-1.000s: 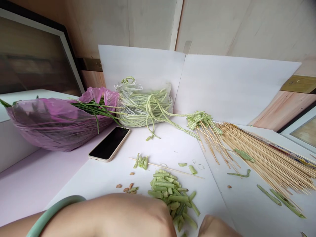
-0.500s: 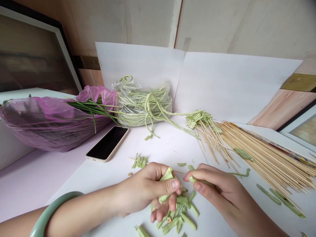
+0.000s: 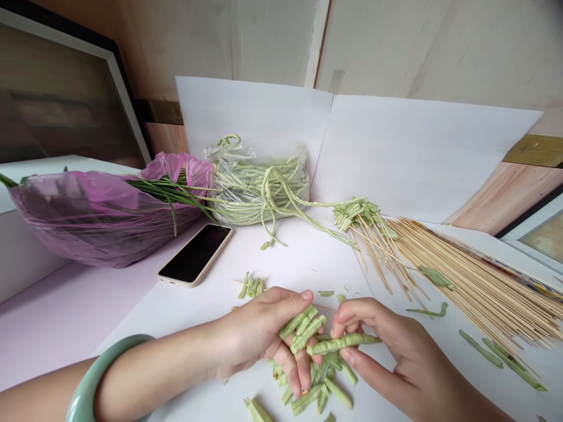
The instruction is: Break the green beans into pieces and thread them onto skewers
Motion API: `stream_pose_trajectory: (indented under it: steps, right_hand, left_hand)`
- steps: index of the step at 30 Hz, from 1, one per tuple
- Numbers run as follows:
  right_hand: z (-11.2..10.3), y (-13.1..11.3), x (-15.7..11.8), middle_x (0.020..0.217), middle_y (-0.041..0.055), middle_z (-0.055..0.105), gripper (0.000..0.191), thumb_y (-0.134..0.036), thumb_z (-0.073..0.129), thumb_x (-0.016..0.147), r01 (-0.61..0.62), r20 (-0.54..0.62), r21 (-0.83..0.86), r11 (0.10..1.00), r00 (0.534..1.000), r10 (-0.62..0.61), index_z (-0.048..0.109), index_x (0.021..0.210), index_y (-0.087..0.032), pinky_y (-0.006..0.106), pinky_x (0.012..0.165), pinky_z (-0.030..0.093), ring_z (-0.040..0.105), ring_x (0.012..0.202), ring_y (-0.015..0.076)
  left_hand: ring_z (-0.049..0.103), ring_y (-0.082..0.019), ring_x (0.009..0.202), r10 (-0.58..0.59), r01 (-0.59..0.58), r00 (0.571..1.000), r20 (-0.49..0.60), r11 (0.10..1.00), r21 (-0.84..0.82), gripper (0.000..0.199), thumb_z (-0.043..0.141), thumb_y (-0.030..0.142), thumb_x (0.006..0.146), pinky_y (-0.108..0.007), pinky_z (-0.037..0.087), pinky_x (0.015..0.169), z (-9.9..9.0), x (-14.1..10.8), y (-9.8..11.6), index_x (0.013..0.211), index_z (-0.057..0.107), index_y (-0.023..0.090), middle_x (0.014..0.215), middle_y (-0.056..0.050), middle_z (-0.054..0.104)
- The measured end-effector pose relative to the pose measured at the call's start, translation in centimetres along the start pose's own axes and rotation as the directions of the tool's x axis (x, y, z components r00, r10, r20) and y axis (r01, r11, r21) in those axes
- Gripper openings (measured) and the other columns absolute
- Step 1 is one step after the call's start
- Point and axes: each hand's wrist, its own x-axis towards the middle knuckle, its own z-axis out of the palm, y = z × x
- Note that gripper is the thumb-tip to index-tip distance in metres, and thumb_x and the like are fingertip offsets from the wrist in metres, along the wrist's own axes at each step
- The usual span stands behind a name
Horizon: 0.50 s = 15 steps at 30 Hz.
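Several cut green bean pieces [image 3: 303, 328] lie across the fingers of my left hand [image 3: 268, 337], held in its loosely cupped palm. Between thumb and fingertips my right hand [image 3: 387, 346] grips a longer bean piece [image 3: 343, 343], its left end close to the pieces in the left hand. Under both hands is a loose pile of bean pieces [image 3: 328, 387] on the white surface, partly hidden by the fingers. Just behind the left hand lies a skewer with several bean pieces [image 3: 253, 286] threaded on it.
A smartphone [image 3: 196, 255] lies at the left. Behind stand a purple bag of greens [image 3: 101, 217] and a clear bag of long beans [image 3: 259, 187]. To the right are filled skewers [image 3: 358, 212], a bundle of bare bamboo skewers [image 3: 475, 275] and loose bean bits [image 3: 481, 349].
My left hand has opened up, its thumb lifting off the bean pieces, which now show in the palm. The right hand's bean piece has swung into view and sits nearer the left hand.
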Motion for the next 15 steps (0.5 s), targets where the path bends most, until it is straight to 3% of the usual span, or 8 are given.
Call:
stream_pose_trajectory:
  steps: [4, 8, 11, 15]
  right_hand:
    - [0.46, 0.67, -0.15, 0.082, -0.0025, 0.071, 0.02, -0.009, 0.057, 0.08, -0.013, -0.026, -0.025, 1.0, 1.0, 0.013, 0.059, 0.091, -0.025, 0.021, 0.069, 0.057, 0.071, 0.078, 0.0135]
    - [0.81, 0.55, 0.13, 0.076, -0.0052, 0.071, 0.023, -0.003, 0.058, 0.079, 0.203, -0.106, -0.12, 0.972, 0.971, -0.216, 0.055, 0.083, -0.025, 0.015, 0.059, 0.053, 0.067, 0.063, 0.0087]
    - [1.1, 0.04, 0.31, 0.076, -0.0035, 0.068, 0.025, 0.002, 0.053, 0.077, 0.331, -0.092, -0.203, 0.921, 0.93, -0.355, 0.052, 0.077, -0.023, 0.014, 0.059, 0.052, 0.063, 0.062, 0.0078]
    - [0.95, -0.17, 0.42, 0.071, -0.0037, 0.059, 0.022, -0.006, 0.065, 0.075, 0.232, -0.196, -0.204, 0.951, 0.942, -0.272, 0.05, 0.073, -0.023, 0.015, 0.055, 0.05, 0.059, 0.059, 0.009]
  left_hand:
    - [0.06, -0.011, 0.045, -0.016, 0.016, 1.0, 0.012, 0.999, 0.037, 0.044, 0.06, 0.052, 0.083, -0.02, 0.051, 0.043, -0.04, -0.05, 0.06, 0.078, 0.063, 0.009, 0.067, -0.005, 0.063]
    - [0.06, -0.01, 0.048, -0.017, 0.008, 0.997, 0.079, 0.993, 0.119, 0.03, 0.078, 0.034, 0.07, -0.02, 0.052, 0.047, -0.18, -0.04, -0.31, 0.077, 0.061, 0.01, 0.061, -0.001, 0.061]
    - [0.057, -0.008, 0.048, -0.007, -0.012, 0.994, 0.109, 0.985, 0.172, 0.031, 0.081, 0.033, 0.068, -0.018, 0.051, 0.048, -0.15, -0.12, -0.48, 0.075, 0.06, 0.011, 0.054, 0.002, 0.058]
    - [0.055, -0.007, 0.045, -0.011, -0.01, 0.995, 0.104, 0.98, 0.199, 0.036, 0.08, 0.04, 0.069, -0.016, 0.048, 0.045, 0.09, -0.37, -0.18, 0.077, 0.059, 0.012, 0.053, 0.003, 0.057]
